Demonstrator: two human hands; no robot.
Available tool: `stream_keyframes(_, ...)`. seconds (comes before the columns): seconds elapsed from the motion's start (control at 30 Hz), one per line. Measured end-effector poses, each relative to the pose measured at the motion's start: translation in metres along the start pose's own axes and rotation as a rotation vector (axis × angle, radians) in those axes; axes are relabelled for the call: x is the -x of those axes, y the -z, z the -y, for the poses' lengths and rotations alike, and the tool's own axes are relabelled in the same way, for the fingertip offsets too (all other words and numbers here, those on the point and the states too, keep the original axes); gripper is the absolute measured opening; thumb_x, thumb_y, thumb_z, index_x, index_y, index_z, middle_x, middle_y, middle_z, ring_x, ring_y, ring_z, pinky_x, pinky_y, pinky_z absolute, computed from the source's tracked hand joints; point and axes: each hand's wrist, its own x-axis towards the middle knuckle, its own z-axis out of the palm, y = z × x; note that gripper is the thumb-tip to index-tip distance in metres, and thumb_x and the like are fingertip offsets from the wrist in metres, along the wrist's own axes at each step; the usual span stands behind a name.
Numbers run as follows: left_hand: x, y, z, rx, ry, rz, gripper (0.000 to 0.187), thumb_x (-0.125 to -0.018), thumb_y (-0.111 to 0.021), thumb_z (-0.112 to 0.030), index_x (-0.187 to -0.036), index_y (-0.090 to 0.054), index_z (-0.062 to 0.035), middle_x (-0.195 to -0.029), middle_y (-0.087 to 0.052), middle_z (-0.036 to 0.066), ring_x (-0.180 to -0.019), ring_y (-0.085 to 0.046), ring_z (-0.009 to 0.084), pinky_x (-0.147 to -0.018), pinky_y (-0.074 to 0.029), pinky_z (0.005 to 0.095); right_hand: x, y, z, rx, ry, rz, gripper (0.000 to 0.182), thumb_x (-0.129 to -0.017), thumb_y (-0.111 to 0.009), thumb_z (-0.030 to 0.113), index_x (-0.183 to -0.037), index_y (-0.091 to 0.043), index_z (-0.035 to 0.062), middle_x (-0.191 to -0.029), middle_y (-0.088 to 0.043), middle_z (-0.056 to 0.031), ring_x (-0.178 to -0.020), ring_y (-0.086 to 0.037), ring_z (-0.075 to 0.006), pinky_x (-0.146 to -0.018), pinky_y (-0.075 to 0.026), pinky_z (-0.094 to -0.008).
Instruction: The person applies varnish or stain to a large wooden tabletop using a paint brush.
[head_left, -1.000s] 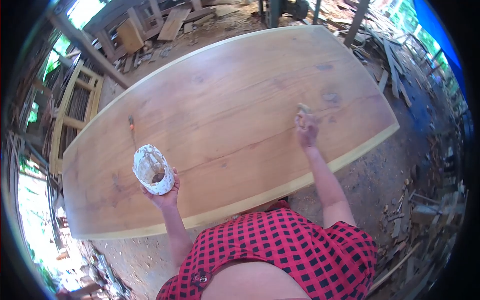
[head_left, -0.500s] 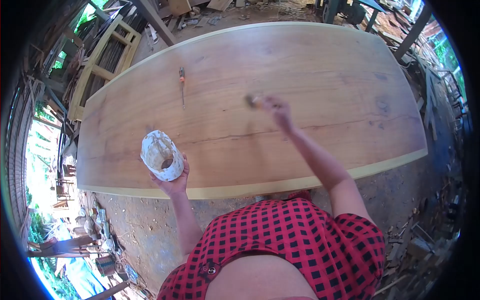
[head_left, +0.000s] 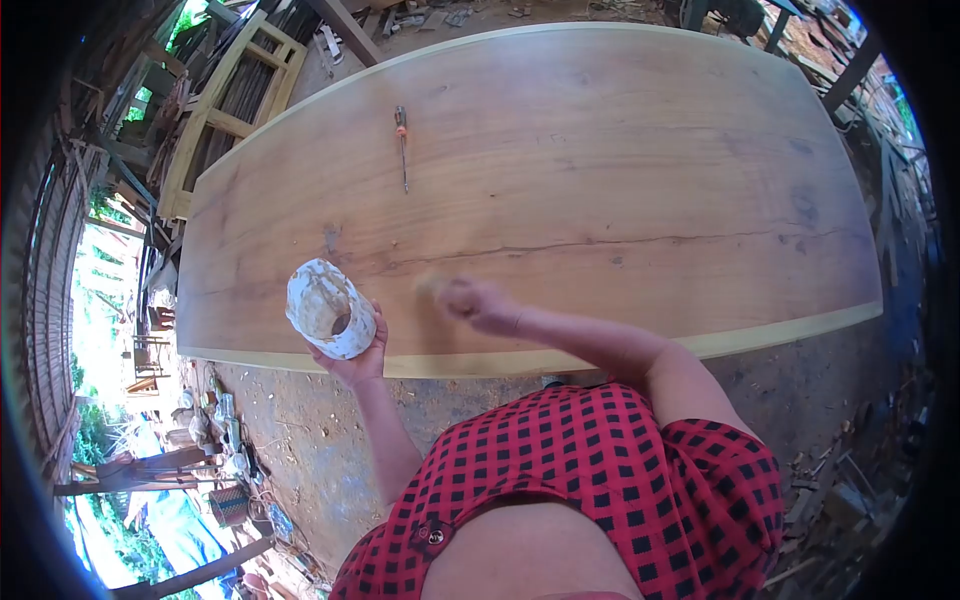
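My left hand [head_left: 362, 364] is wrapped around a white container [head_left: 316, 290] with brown stains, held tilted near the front edge of a large wooden panel [head_left: 600, 180]. Inside the container a dark patch shows at the bottom. Closed and smeared by motion, my right hand [head_left: 486, 306] grips a small brush [head_left: 430, 284] just right of the container, over the panel's front part. Blur hides whether the brush touches the wood. A screwdriver [head_left: 402, 148] with an orange and dark handle lies on the panel, beyond both hands.
A long crack [head_left: 560, 246] runs along the panel, and a pale strip [head_left: 740, 341] borders its front edge. A wooden frame [head_left: 228, 122] leans at the far left beside a post [head_left: 345, 28]. Scraps and clutter [head_left: 215, 430] lie on the floor around.
My right hand has swept the brush left and towards me, from the panel's middle to near the container. My left hand keeps its hold on the container. The view has shifted slightly.
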Motion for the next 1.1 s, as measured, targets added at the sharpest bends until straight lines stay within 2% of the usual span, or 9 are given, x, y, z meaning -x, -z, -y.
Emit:
stream_keyframes(0.1,0.001,-0.01,-0.005,0.007,-0.037,-0.03,0.084,-0.063,-0.068,-0.056,-0.132,-0.041,-0.0163,-0.129,-0.045,0.013,-0.111,-0.045,0.0449,-0.081,-0.047,0.0537,-0.003,-0.009,0.031,-0.718,-0.35,0.192,0.021,-0.09,-0.057,0.022,-0.096,-0.063,0.0034,-0.091,-0.062,-0.0028,-0.087,-0.056,-0.0146,-0.079,-0.045,-0.0302)
stream_keyframes(0.27,-0.012,-0.003,-0.013,-0.012,-0.06,-0.016,0.083,-0.064,-0.066,-0.057,-0.131,-0.041,-0.0155,-0.128,-0.046,0.014,-0.11,-0.045,0.0449,-0.08,-0.047,0.0538,-0.029,0.083,-0.033,-0.449,-0.328,-0.526,0.015,-0.088,-0.059,0.013,-0.099,-0.063,0.0038,-0.093,-0.061,-0.005,-0.088,-0.056,-0.0124,-0.078,-0.046,-0.0277)
stream_keyframes(0.33,-0.014,0.007,-0.014,0.007,-0.029,0.01,0.083,-0.065,-0.065,-0.057,-0.131,-0.041,-0.0141,-0.127,-0.046,0.015,-0.11,-0.046,0.0447,-0.08,-0.047,0.053,-0.022,0.136,-0.059,0.081,-0.349,-0.682,0.015,-0.089,-0.058,0.016,-0.097,-0.063,0.0044,-0.096,-0.061,-0.0118,-0.085,-0.06,-0.0218,-0.075,-0.047,-0.0295)
stream_keyframes(0.57,-0.021,0.007,-0.013,0.001,0.0,-0.045,0.085,-0.066,-0.061,-0.061,-0.133,-0.039,-0.0134,-0.127,-0.045,0.017,-0.11,-0.046,0.0442,-0.081,-0.047,0.0521,0.024,0.11,-0.034,0.533,-0.263,-0.386,0.012,-0.083,-0.058,0.006,-0.095,-0.062,0.0079,-0.095,-0.06,-0.0135,-0.082,-0.061,-0.0291,-0.069,-0.05,-0.0352)
stream_keyframes(0.73,-0.042,0.0,-0.009,0.01,0.068,0.036,0.086,-0.065,-0.061,-0.062,-0.133,-0.039,-0.0137,-0.128,-0.044,0.017,-0.112,-0.044,0.0445,-0.082,-0.046,0.0527,0.028,0.02,0.042,-0.212,-0.207,0.055,0.013,-0.086,-0.059,0.009,-0.098,-0.06,0.0052,-0.094,-0.058,-0.0081,-0.081,-0.059,-0.0199,-0.071,-0.049,-0.0316)
stream_keyframes(0.8,-0.042,-0.006,-0.008,-0.006,0.05,0.024,0.087,-0.064,-0.062,-0.061,-0.133,-0.039,-0.0138,-0.129,-0.044,0.017,-0.113,-0.044,0.0447,-0.083,-0.046,0.0531,0.023,0.02,0.061,-0.614,-0.452,0.205,0.016,-0.086,-0.063,0.015,-0.098,-0.062,0.0048,-0.093,-0.059,-0.0057,-0.086,-0.058,-0.0164,-0.075,-0.049,-0.0313)
stream_keyframes(0.97,-0.041,0.0,-0.001,-0.013,0.072,0.012,0.087,-0.063,-0.063,-0.059,-0.133,-0.039,-0.0144,-0.129,-0.044,0.016,-0.112,-0.044,0.045,-0.083,-0.046,0.0533,0.027,0.103,0.009,-0.287,-0.335,-0.577,0.016,-0.088,-0.061,0.016,-0.1,-0.062,0.0046,-0.09,-0.061,-0.0052,-0.085,-0.057,-0.0143,-0.071,-0.049,-0.0299)
stream_keyframes(1.03,-0.04,0.003,-0.001,-0.024,0.081,-0.005,0.087,-0.062,-0.064,-0.059,-0.133,-0.039,-0.0146,-0.129,-0.044,0.016,-0.112,-0.044,0.0451,-0.083,-0.046,0.0534,0.039,0.143,-0.013,0.313,-0.443,-0.621,0.015,-0.086,-0.06,0.011,-0.1,-0.063,0.0054,-0.091,-0.061,-0.0094,-0.087,-0.059,-0.0196,-0.072,-0.047,-0.028)
stream_keyframes(1.1,-0.037,0.007,0.0,-0.025,0.085,0.002,0.088,-0.061,-0.065,-0.058,-0.133,-0.039,-0.015,-0.129,-0.044,0.016,-0.112,-0.044,0.0453,-0.083,-0.047,0.0533,0.051,0.149,-0.026,0.386,-0.522,-0.577,0.015,-0.086,-0.06,0.01,-0.1,-0.062,0.006,-0.091,-0.06,-0.0113,-0.087,-0.059,-0.0231,-0.072,-0.048,-0.0302)
